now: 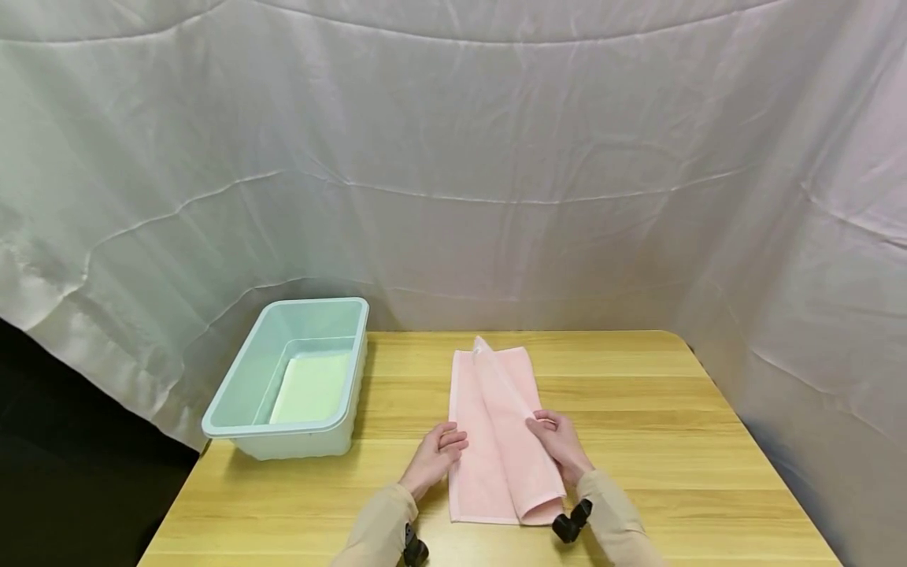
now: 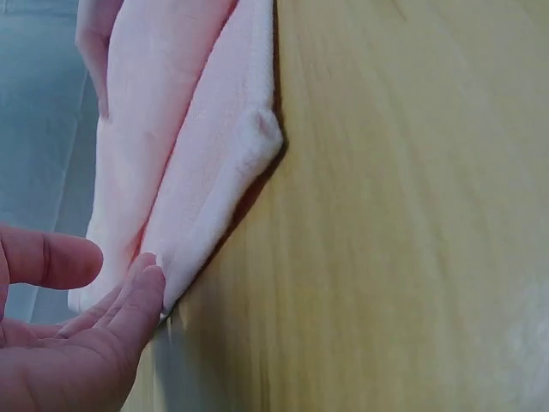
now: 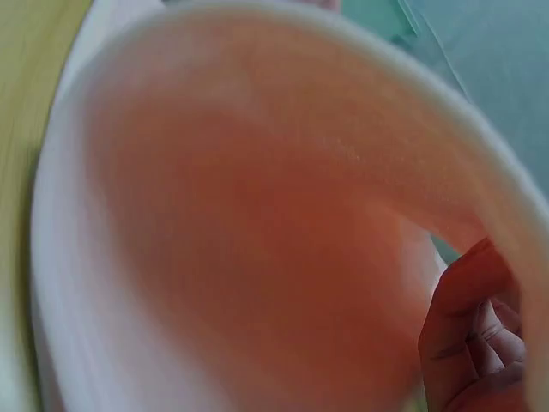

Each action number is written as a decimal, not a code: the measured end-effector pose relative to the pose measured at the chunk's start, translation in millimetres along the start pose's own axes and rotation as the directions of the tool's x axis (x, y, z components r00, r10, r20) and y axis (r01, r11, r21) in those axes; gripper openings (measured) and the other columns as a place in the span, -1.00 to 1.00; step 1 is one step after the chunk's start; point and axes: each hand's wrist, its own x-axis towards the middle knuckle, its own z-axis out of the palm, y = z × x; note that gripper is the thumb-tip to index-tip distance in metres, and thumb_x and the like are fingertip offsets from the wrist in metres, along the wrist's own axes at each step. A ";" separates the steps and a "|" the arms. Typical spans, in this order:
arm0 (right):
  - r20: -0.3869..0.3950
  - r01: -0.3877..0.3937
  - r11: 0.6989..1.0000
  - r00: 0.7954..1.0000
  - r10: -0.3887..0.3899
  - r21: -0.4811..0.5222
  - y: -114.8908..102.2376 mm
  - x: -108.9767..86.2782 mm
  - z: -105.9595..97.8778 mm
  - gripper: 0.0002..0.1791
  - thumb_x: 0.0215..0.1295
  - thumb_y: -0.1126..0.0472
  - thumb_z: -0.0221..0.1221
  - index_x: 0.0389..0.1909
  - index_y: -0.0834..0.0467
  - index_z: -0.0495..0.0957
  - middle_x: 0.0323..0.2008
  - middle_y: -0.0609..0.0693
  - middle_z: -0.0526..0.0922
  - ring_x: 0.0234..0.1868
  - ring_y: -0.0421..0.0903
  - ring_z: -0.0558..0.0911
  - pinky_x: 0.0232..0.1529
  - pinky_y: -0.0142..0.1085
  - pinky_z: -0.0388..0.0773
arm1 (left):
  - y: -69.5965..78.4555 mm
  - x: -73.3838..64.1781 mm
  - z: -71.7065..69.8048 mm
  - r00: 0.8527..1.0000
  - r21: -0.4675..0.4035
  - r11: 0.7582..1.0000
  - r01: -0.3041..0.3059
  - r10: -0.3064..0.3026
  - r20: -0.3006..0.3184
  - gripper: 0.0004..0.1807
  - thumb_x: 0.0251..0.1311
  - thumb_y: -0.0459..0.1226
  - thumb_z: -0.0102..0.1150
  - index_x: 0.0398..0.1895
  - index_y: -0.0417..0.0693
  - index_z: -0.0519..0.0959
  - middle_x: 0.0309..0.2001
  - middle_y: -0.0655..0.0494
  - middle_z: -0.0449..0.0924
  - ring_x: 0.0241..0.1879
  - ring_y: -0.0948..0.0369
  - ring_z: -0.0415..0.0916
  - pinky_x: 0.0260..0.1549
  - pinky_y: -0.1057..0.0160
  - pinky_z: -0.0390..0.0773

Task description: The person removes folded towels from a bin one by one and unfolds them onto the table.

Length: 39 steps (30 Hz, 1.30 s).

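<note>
A pink towel (image 1: 471, 441) with pale edging lies on the wooden table, its right part lifted and curling over toward the left. My right hand (image 1: 560, 442) pinches the raised right edge of the towel. In the right wrist view, the curled fingers (image 3: 472, 318) show beneath the arching cloth (image 3: 240, 215). At the towel's left edge is my left hand (image 1: 435, 457), its fingers extended. Seen from the left wrist, those fingertips (image 2: 147, 279) touch the edge of the towel (image 2: 193, 163), while the thumb stands apart from them.
To the left, a light green plastic bin (image 1: 290, 429) stands on the table with a pale yellow-green patch on its floor. The wooden table (image 1: 659, 441) extends to the right of the towel. Grey curtains (image 1: 496, 157) hang behind and along both sides.
</note>
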 end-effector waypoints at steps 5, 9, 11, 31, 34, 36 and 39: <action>-0.055 -0.019 0.999 0.998 0.017 -0.039 -0.7 -1.8 -36.6 -0.60 0.41 0.27 0.17 0.11 0.48 0.43 -0.49 -0.16 0.67 -0.48 -0.24 0.63 -0.43 -0.35 0.63 | 1.4 -0.1 2.1 1.000 0.057 0.998 -0.018 0.018 -0.006 -0.45 0.30 -0.52 -0.04 0.35 -0.58 0.20 0.21 -0.51 0.47 0.22 -0.26 0.52 0.25 -0.07 0.56; -0.119 -0.027 0.994 0.993 0.014 -0.109 1.0 -3.7 -65.6 -0.54 0.42 0.23 0.19 0.16 0.49 0.41 -0.47 -0.19 0.68 -0.46 -0.26 0.62 -0.41 -0.36 0.62 | 3.0 -0.9 2.1 1.000 0.071 0.997 -0.019 0.019 -0.005 -0.44 0.29 -0.51 -0.03 0.34 -0.58 0.21 0.20 -0.50 0.47 0.22 -0.26 0.52 0.24 -0.06 0.56; -0.144 -0.041 0.989 0.989 0.021 -0.141 2.0 -4.7 -78.8 -0.52 0.43 0.21 0.18 0.18 0.48 0.39 -0.48 -0.21 0.68 -0.47 -0.27 0.61 -0.42 -0.37 0.61 | 3.5 -1.4 1.7 1.000 0.066 0.998 -0.014 0.014 -0.006 -0.43 0.28 -0.51 -0.02 0.35 -0.58 0.20 0.20 -0.51 0.47 0.22 -0.26 0.51 0.24 -0.05 0.56; -0.329 -0.135 0.877 0.944 -0.028 -0.462 15.7 -17.9 -160.5 -0.50 0.41 0.12 0.11 0.17 0.44 0.44 -0.22 0.26 0.70 -0.41 -0.24 0.55 -0.41 -0.36 0.52 | 5.5 -4.7 -4.3 0.999 0.169 0.985 -0.042 0.045 -0.016 -0.45 0.27 -0.52 0.02 0.33 -0.57 0.24 0.19 -0.49 0.50 0.20 -0.26 0.53 0.22 -0.06 0.58; -0.375 -0.133 0.834 0.922 -0.094 -0.535 17.3 -20.3 -158.5 -0.58 0.37 0.13 0.13 0.06 0.37 0.53 -0.29 0.18 0.65 -0.38 -0.15 0.53 -0.36 -0.34 0.44 | 4.2 -4.2 -3.6 0.999 0.185 0.982 -0.037 0.040 -0.011 -0.44 0.28 -0.53 0.02 0.34 -0.56 0.24 0.20 -0.47 0.50 0.21 -0.25 0.52 0.23 -0.07 0.57; -0.405 -0.115 0.802 0.899 -0.167 -0.586 15.8 -21.8 -152.8 -0.66 0.32 0.17 0.13 -0.01 0.33 0.57 -0.32 0.12 0.62 -0.35 -0.06 0.53 -0.33 -0.30 0.38 | 3.5 -3.9 -3.4 0.999 0.196 0.980 -0.037 0.040 -0.010 -0.44 0.27 -0.52 0.02 0.34 -0.55 0.24 0.20 -0.47 0.50 0.21 -0.25 0.52 0.23 -0.07 0.56; -0.422 -0.062 0.779 0.866 -0.269 -0.624 12.4 -23.0 -138.7 -0.71 0.26 0.25 0.12 -0.06 0.30 0.61 -0.29 0.14 0.59 -0.28 0.01 0.52 -0.28 -0.27 0.33 | 4.6 -4.5 -3.8 0.999 0.197 0.980 -0.036 0.038 -0.006 -0.43 0.27 -0.52 0.02 0.35 -0.55 0.23 0.22 -0.46 0.49 0.22 -0.25 0.51 0.24 -0.08 0.55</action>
